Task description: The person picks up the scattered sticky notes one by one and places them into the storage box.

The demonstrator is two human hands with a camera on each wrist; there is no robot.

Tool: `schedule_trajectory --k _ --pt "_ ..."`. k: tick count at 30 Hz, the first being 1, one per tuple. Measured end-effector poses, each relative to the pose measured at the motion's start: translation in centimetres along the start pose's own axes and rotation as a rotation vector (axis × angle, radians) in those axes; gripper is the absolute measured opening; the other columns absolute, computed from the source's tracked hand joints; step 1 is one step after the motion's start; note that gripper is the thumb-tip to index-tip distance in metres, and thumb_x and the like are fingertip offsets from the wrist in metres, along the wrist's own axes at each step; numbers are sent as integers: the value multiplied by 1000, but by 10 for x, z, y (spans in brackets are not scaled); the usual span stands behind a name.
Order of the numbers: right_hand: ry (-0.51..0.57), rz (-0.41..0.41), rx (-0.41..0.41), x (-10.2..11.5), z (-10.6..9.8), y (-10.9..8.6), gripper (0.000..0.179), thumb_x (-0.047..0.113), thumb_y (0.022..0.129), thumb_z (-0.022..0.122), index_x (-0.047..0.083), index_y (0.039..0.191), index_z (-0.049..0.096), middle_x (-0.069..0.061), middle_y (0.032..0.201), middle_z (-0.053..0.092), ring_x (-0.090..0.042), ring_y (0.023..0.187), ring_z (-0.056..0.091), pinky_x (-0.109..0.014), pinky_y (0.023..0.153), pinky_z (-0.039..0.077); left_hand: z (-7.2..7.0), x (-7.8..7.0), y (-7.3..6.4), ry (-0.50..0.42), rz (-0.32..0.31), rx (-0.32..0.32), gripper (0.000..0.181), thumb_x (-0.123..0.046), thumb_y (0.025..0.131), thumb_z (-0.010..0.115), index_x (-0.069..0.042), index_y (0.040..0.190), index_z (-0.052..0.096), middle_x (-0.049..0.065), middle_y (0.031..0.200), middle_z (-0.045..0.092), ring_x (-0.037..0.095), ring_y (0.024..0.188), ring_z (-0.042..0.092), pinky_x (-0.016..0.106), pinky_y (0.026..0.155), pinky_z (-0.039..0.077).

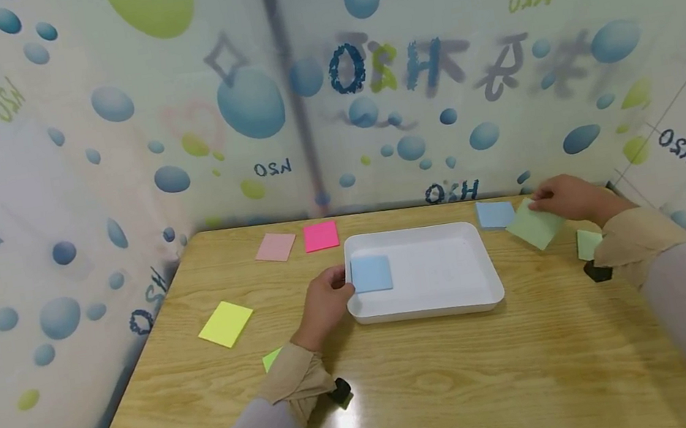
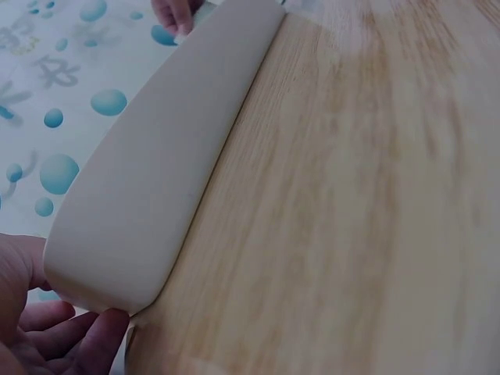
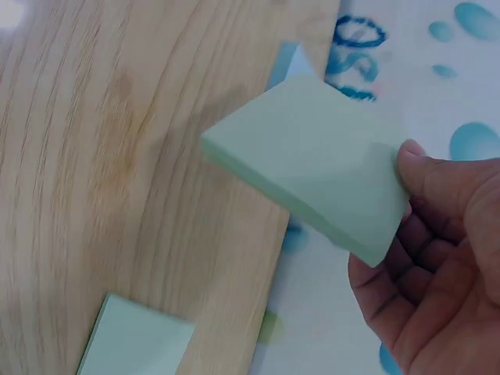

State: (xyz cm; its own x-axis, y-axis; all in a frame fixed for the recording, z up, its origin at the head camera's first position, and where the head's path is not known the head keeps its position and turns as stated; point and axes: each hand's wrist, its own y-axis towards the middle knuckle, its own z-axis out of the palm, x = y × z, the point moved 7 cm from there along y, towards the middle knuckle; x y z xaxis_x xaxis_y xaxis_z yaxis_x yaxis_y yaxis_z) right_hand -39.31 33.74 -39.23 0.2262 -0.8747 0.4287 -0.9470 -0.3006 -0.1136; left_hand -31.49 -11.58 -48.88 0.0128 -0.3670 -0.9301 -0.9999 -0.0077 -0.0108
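A white rectangular tray (image 1: 431, 267) stands on the wooden table, with a light blue sticky note pad (image 1: 371, 273) lying inside at its left end. My left hand (image 1: 324, 299) grips the tray's left wall; in the left wrist view the thumb and fingers (image 2: 101, 337) meet the tray's end. At the right, my right hand (image 1: 570, 198) pinches a pale green sticky note pad (image 1: 534, 224) by one edge, held above the table. The right wrist view shows this pad (image 3: 312, 160) tilted, its thickness visible. Just left of it lies another blue pad (image 1: 495, 214).
A second pale green pad (image 1: 589, 244) lies near the right wrist. Along the back are a dusty pink pad (image 1: 275, 247) and a bright pink pad (image 1: 320, 236). A yellow pad (image 1: 226, 324) lies at left, and a lime green pad (image 1: 271, 359) is partly hidden by the left sleeve.
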Motion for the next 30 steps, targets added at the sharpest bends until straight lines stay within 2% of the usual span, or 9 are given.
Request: schedule_trajectory --k 4,7,9,14,17,24,30 --pt "25 -2 -47 15 -4 0 30 24 106 59 -5 105 67 -18 100 68 -21 83 55 -35 73 45 0 0 0 -5 0 1 39 -9 96 62 -1 134 67 15 128 71 28 115 65 46 101 55" --pt "46 8 -86 26 -7 1 34 26 107 57 -7 109 64 -24 105 65 -27 87 54 -36 74 45 1 0 0 -4 3 1 39 -9 96 62 -1 134 67 15 128 71 29 116 65 46 101 54" --pt "62 25 -115 32 -8 2 39 29 108 55 -8 116 63 -26 110 64 -30 91 55 -35 75 45 0 -1 0 -4 3 2 40 -9 96 62 -1 135 66 15 129 71 29 117 65 46 102 54" --pt "183 108 -148 50 -4 5 48 37 108 53 -6 129 58 -26 121 60 -33 99 54 -31 75 48 0 -1 0 1 0 4 41 -9 96 62 -2 136 66 15 130 70 29 118 65 47 103 54" --pt "251 126 -146 62 2 8 47 36 108 53 -6 130 57 -25 121 58 -32 98 53 -30 75 49 0 0 0 4 -2 5 40 -9 96 61 -2 136 66 15 130 70 29 118 64 47 103 54" --pt "300 98 -134 89 20 17 42 33 107 56 -3 128 59 -23 123 61 -31 101 56 -30 78 50 0 2 1 5 2 4 40 -9 96 61 -3 136 66 14 130 70 28 117 65 46 101 54" --pt "440 116 -86 103 41 25 39 33 107 57 0 128 59 -19 126 60 -28 105 57 -34 85 54 0 2 1 1 -2 10 40 -9 96 61 -3 136 66 14 131 70 29 117 64 46 102 54"
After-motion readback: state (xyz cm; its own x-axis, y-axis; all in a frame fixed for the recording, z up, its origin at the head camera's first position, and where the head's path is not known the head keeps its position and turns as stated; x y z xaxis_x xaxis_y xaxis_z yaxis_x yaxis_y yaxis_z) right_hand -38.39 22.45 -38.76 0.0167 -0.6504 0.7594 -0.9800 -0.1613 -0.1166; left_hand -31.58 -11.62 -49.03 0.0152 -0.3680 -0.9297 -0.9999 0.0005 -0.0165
